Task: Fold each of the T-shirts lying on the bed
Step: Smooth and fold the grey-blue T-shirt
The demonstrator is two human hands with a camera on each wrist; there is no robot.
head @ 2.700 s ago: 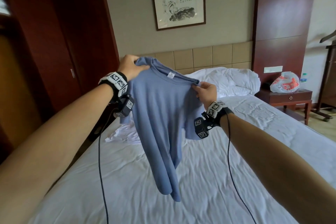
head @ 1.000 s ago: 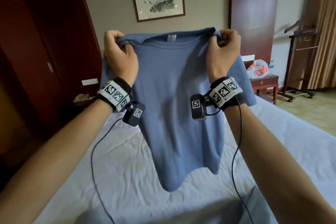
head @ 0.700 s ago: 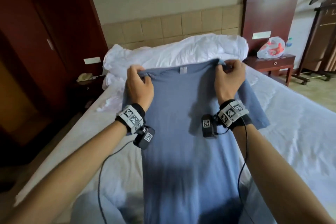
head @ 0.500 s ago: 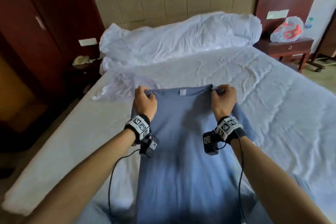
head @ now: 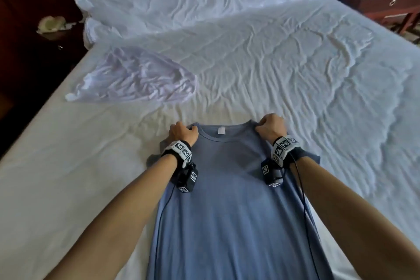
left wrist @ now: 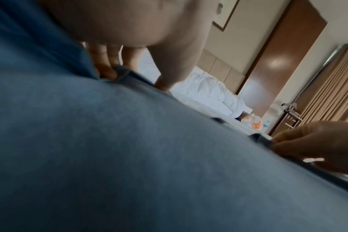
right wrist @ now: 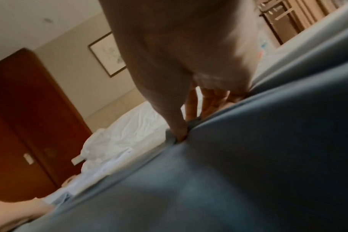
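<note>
Both your hands pinch the blue T-shirt point(head: 229, 200) at its shoulders: left grip point(head: 181, 134) and right grip point(head: 270, 127) each closed on fabric beside the collar. It lies flat on the bed point(head: 295, 70), near a crumpled white T-shirt point(head: 136, 77).

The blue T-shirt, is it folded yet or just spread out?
Spread out, unfolded: the blue T-shirt lies flat on the bed, both hands pinching its shoulders.

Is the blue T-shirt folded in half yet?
No, the blue T-shirt lies spread full length on the bed.
</note>
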